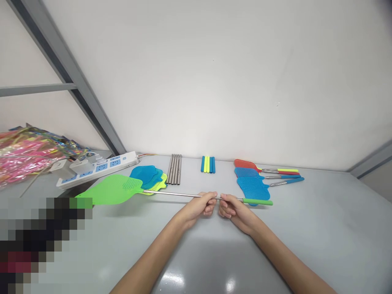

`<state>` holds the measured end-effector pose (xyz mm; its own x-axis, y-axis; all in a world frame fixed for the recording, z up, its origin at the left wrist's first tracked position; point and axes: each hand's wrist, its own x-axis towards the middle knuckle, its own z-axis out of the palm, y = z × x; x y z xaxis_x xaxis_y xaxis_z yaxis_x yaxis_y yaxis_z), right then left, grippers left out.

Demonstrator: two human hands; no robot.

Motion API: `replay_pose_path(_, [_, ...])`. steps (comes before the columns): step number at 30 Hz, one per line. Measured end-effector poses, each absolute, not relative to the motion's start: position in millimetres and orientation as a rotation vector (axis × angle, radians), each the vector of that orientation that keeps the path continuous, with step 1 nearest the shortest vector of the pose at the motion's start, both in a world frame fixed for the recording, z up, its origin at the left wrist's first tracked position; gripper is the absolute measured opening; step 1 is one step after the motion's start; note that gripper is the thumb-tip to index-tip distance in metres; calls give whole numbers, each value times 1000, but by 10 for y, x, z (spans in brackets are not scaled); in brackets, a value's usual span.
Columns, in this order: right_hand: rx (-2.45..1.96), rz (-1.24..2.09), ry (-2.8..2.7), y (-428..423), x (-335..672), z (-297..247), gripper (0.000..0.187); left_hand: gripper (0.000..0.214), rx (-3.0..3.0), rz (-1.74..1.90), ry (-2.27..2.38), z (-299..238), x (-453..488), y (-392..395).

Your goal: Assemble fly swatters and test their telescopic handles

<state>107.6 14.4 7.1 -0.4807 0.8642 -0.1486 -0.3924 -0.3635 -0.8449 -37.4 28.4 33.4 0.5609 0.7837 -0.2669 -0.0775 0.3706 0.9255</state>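
Both hands, left hand (200, 207) and right hand (229, 208), gripped the metal rod of a green fly swatter (113, 190) above the table (321, 228), near finished swatters (254, 179) along its far edge.

Green fly swatter (114, 189), metal rod extended, green grip at right, held level above the table.

Grey table (337, 228) bears swatters (254, 179), rods (174, 169), power strip (98, 168).

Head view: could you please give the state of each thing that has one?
Green swatter: rod extended, held level above the table.
Left hand: closed on rod.
Right hand: closed on rod.
Finished swatters: collapsed, lying flat.
Metal rods: loose, side by side.
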Motion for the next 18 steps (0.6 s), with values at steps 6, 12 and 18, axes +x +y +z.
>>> replay_pose_path(6, [-791, 1915, -950, 148, 1091, 83, 30, 33, 1081, 575, 829, 379, -390, 292])
replay_pose_path(12, [-815, 1841, -985, 178, 1130, 81, 31, 33, 1112, 606, 840, 396, -417, 302])
replay_pose_path(18, [-827, 1817, -1016, 187, 1143, 100, 32, 32, 1089, 633, 817, 397, -440, 315])
